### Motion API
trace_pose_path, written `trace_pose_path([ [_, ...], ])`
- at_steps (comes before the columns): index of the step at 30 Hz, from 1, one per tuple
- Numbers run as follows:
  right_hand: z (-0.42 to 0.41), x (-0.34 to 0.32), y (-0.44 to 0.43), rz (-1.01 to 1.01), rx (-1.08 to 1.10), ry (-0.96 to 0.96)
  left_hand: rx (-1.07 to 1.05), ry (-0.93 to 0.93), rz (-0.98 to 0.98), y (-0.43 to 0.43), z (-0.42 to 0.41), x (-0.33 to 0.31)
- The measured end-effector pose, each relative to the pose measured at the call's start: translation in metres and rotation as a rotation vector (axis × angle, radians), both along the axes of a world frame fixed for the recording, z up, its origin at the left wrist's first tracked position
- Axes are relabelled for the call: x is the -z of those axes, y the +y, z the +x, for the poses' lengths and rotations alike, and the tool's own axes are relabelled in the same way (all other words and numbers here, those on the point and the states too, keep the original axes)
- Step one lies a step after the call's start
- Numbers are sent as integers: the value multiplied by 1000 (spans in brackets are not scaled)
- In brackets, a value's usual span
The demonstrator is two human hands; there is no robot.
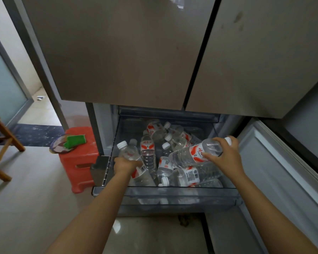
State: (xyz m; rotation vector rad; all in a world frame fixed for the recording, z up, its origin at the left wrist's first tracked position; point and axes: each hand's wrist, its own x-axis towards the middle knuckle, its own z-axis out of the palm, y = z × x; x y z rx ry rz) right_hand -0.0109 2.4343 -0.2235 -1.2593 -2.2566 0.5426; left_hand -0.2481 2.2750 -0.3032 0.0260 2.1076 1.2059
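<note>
Right hand (222, 154) of mine wraps around a water bottle (187, 156), held just above the fridge drawer (173, 191); left hand (126, 165) grips a second bottle (127, 153) inside the drawer's left side.

Just left of the grey fridge (127, 52) stands a red plastic stool (72, 158) on pale floor tiles (26, 208); farther left, a wooden stool (10, 135) and a frosted glass door (2, 88).

You have at least ten clear plastic white-capped water bottles (148, 149) in one grey fridge drawer (173, 194), one each in your left hand (126, 165) and right hand (222, 153). Alongside: one red plastic stool (81, 162), one green sponge (75, 141).
</note>
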Motion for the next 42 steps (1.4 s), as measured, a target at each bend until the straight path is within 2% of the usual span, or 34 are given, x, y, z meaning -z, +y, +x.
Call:
trace_pose_path([
  [3, -20, 5, -3, 33, 211, 149, 1, 62, 24, 0, 7, -8],
  [6, -43, 4, -5, -10, 432, 387, 36, 138, 68, -2, 14, -17],
  [10, -64, 3, -12, -170, 580, 733, 68, 224, 162, -5, 15, -20],
  [12, -68, 1, -13, -246, 632, 826, 88, 268, 191, -7, 17, -22],
  [18, -58, 3, 1, -433, 629, 565, 72, 371, 299, -16, 30, -34],
  [22, -57, 9, 9, -586, 702, 732, 65, 439, 443, -23, 43, -40],
  [26, -60, 22, 4, -583, 806, 898, 16, 432, 585, -25, 52, -46],
  [31, -62, 31, -6, -539, 779, 885, -22, 450, 677, -22, 54, -60],
  [36, -69, 17, -29, -428, 557, 884, -67, 432, 728, -29, 55, -74],
  [42, -74, -20, -63, -280, 192, 650, -135, 470, 797, -51, 49, -88],
])
